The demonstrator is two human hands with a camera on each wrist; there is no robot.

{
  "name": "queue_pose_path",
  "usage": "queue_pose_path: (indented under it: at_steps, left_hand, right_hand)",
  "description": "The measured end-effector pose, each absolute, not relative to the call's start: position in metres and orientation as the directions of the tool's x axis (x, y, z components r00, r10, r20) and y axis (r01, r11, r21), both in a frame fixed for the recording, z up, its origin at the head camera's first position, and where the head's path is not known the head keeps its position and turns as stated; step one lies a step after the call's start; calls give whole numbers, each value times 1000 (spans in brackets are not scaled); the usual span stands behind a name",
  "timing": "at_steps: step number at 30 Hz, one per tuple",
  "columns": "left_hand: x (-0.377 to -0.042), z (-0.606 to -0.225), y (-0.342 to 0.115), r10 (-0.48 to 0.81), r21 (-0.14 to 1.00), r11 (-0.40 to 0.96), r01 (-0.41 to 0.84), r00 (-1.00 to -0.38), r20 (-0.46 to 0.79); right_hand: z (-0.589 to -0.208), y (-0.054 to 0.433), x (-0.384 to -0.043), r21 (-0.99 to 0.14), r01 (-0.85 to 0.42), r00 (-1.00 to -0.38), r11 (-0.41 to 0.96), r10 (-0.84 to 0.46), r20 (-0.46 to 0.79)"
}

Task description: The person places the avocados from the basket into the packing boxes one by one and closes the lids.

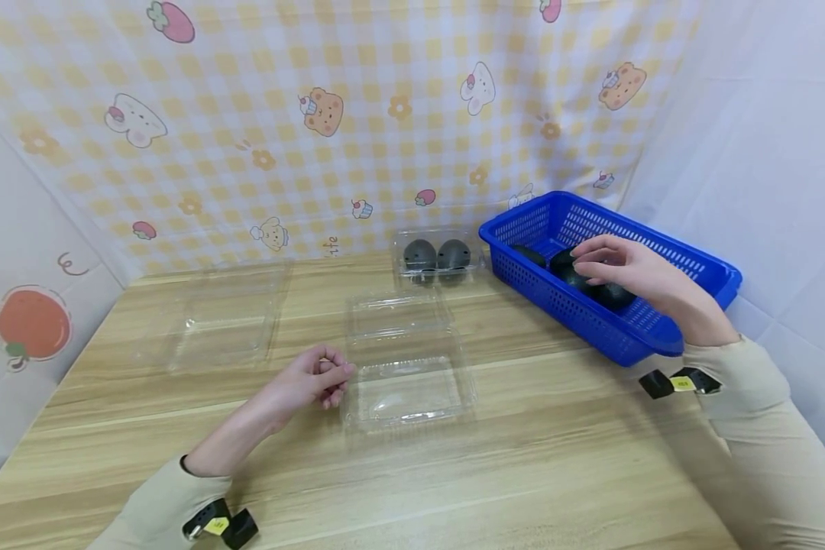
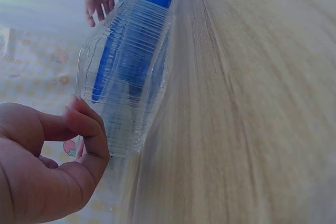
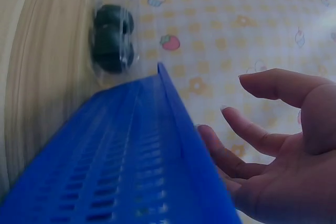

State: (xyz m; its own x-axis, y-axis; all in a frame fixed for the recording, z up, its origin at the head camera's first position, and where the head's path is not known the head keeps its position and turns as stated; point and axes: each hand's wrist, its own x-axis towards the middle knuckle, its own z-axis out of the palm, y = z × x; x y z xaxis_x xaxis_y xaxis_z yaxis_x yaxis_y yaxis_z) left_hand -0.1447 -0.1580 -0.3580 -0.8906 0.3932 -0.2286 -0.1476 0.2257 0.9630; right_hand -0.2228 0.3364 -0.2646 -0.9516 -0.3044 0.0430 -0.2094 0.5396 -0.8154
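My left hand (image 1: 314,378) pinches the left rim of an open, clear plastic clamshell box (image 1: 409,389) between thumb and finger. The box stands mid-table, its lid folded back; the left wrist view shows the fingertips right at the ribbed plastic wall (image 2: 139,51). Over the blue basket (image 1: 577,321) hovers my right hand (image 1: 635,275), fingers spread and loosely bent, holding nothing. Several dark green avocados (image 1: 615,296) lie in the basket under it, partly hidden by the hand. In the right wrist view, my right hand (image 3: 286,145) is beside the basket's rim.
A closed clear box (image 1: 440,237) with two avocados (image 1: 454,256) stands at the back, left of the basket. Another open clear box (image 1: 223,332) sits on the left of the wooden table (image 1: 522,458). A checked cloth (image 1: 385,153) hangs behind.
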Motion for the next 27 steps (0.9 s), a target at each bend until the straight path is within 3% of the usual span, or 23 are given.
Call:
queue_pose_path:
  at_steps: [8,17,27]
  left_hand:
    - [-145,-360,-159,382,961,226,-160,-893,-238]
    - [-145,-361,-160,386,962,223,-160,-891,-238]
    - [-145,-360,-159,388,960,228,-160,-890,-240]
  right_hand:
    - [-266,357,-229,-777,-176,-959,604,-282,-2]
    - [-270,373,-239,-654,-116,-970,748,-227,-87]
    - [-277,389,-245,-613,-133,-962,779,-250,-109]
